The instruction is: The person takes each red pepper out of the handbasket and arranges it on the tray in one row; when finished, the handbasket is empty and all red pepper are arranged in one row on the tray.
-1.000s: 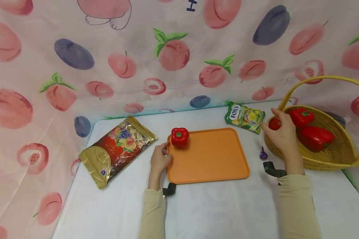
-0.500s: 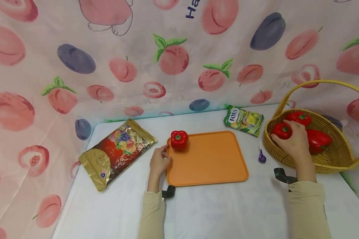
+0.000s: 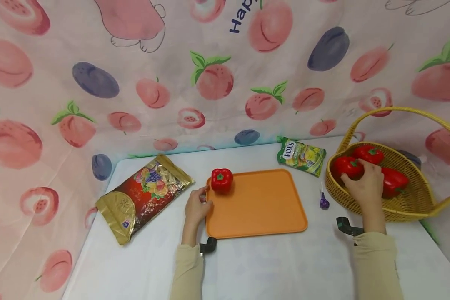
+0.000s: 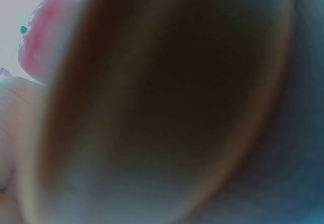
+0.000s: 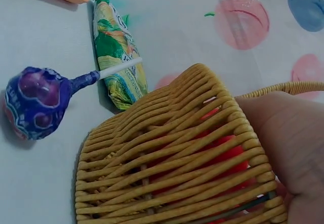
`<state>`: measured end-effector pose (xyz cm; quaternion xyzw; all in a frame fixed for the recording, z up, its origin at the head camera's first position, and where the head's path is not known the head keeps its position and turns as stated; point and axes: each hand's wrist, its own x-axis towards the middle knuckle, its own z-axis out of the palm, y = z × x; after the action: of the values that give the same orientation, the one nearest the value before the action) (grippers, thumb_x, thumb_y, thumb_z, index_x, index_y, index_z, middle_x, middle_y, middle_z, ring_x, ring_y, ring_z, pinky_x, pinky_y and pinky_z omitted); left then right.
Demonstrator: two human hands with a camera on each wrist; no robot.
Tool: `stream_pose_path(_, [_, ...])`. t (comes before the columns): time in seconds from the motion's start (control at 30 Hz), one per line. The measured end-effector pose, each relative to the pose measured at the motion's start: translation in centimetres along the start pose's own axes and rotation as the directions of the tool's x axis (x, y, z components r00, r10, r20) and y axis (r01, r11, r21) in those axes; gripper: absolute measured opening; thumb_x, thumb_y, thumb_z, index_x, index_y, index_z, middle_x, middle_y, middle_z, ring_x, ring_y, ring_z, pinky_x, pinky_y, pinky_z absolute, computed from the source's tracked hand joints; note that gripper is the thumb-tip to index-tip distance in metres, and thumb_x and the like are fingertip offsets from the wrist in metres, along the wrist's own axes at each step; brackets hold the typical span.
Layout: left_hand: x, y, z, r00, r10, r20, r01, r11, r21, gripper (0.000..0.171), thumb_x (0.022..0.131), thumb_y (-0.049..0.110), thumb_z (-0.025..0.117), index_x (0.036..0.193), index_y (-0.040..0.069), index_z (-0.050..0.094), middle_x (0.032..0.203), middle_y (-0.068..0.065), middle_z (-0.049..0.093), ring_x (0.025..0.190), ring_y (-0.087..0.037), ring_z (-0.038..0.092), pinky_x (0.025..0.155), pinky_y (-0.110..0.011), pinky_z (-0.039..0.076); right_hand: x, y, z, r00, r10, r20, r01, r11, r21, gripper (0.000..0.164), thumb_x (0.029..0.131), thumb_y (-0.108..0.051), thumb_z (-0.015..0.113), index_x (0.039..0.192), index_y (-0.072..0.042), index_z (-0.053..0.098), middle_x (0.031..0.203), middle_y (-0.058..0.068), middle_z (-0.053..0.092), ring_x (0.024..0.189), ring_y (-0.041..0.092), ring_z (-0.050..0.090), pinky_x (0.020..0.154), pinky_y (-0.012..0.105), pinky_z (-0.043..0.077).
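A red bell pepper (image 3: 349, 167) sits at the left side of the yellow wicker basket (image 3: 408, 214). My right hand (image 3: 368, 185) grips it, thumb on its near side and fingertips at its right. Behind the weave in the right wrist view, red shows through. Two more red peppers lie in the basket, one at the back (image 3: 368, 154) and a longer one (image 3: 393, 182) partly behind my hand. At the orange tray (image 3: 258, 204), my left hand (image 3: 196, 208) holds the left edge. Another red bell pepper (image 3: 222, 181) stands on the tray's back left corner.
A purple-wrapped lollipop (image 3: 324, 202) lies between tray and basket. Behind it is a green candy bag (image 3: 301, 156). A large gold-and-red packet (image 3: 145, 198) lies left of the tray. The basket's tall handle (image 3: 401, 109) arches over it. A fruit-print cloth backs the table.
My right hand has come down rightward into the basket and taken hold of the left pepper. The left hand stays at the tray's edge. The head view has shifted slightly.
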<state>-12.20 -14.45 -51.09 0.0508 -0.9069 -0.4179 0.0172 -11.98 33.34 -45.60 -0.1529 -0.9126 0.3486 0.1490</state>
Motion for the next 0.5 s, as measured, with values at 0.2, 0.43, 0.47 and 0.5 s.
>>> stream_pose_path(0.2, [0.11,-0.03,0.10,1.000,0.007,0.003,-0.007,1.000,-0.007,0.054,0.080,0.007,0.068,0.133,0.008,0.062,0.113,-0.013,0.060,0.091,-0.023,0.060,0.077,-0.038,0.046,0.00,-0.02,0.05,0.999,0.036,0.029,-0.037,0.999,0.026,0.066,0.090,-0.023,0.065,0.146,0.001,0.039,0.145,0.035,0.028,0.132,0.054,0.029,0.105,0.068,0.025])
stream_pose_path(0.43, [-0.07,-0.16,0.02,1.000,0.003,0.000,-0.003,1.000,0.006,0.054,0.080,0.008,0.068,0.133,0.007,0.062,0.113,-0.013,0.060,0.089,-0.023,0.059,0.074,-0.037,0.045,0.07,0.07,0.12,0.994,0.049,0.101,-0.051,0.998,0.020,0.071,0.093,-0.028,0.064,0.149,0.001,0.031,0.144,0.038,0.030,0.132,0.056,0.027,0.104,0.072,0.022])
stream_pose_path(0.47, [-0.08,-0.15,0.00,1.000,0.000,0.001,0.000,1.000,0.006,0.054,0.080,0.008,0.068,0.133,0.008,0.062,0.113,-0.013,0.060,0.090,-0.023,0.059,0.075,-0.037,0.045,0.03,0.06,0.13,0.994,0.053,0.098,-0.055,0.998,0.020,0.072,0.092,-0.029,0.064,0.149,0.001,0.031,0.143,0.038,0.030,0.132,0.056,0.027,0.104,0.072,0.022])
stream_pose_path(0.5, [-0.09,-0.12,-0.02,1.000,-0.001,0.000,0.001,1.000,0.008,0.054,0.080,0.008,0.068,0.133,0.008,0.062,0.113,-0.013,0.060,0.090,-0.023,0.059,0.075,-0.037,0.046,-0.01,0.03,0.14,0.994,0.058,0.095,-0.060,0.998,0.021,0.073,0.092,-0.029,0.065,0.149,0.001,0.030,0.143,0.038,0.030,0.131,0.056,0.028,0.103,0.072,0.023])
